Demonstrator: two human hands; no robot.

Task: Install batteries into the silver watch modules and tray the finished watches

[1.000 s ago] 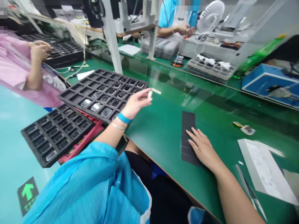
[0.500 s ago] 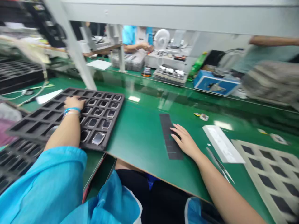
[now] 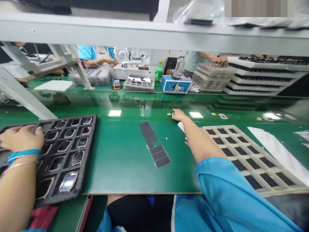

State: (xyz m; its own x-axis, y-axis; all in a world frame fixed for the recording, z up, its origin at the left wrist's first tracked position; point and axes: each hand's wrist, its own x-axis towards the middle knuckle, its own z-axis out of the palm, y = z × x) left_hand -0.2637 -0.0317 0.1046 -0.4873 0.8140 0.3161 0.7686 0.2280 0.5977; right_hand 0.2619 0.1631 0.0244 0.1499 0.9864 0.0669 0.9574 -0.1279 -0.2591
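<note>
My left hand [image 3: 23, 138] lies flat on the left part of a black foam tray [image 3: 91, 129], its fingers over the cells. Glossy rounded-rectangular glass pieces [image 3: 69, 181] sit in the tray's cells, and the hand hides the tray's left end. My right hand [image 3: 178, 114] reaches across the green bench mat [image 3: 120, 161], its fingertips beside a small yellow item [image 3: 169, 114]. The hand is too small and blurred to show any grip. Dark rectangular strips [image 3: 153, 143] lie on the mat between my hands.
A beige grid tray [image 3: 241, 154] and a white sheet [image 3: 277, 151] lie at right. A grey shelf bar [image 3: 154, 32] crosses overhead. Beyond it, a co-worker's hands [image 3: 220, 60] rest on stacked trays [image 3: 211, 72], near a blue box [image 3: 175, 84].
The view has swung right, bringing the grid tray further into sight. My left hand has shifted toward the tray's left end. My right hand has left the dark strips and reached to the mat's far side.
</note>
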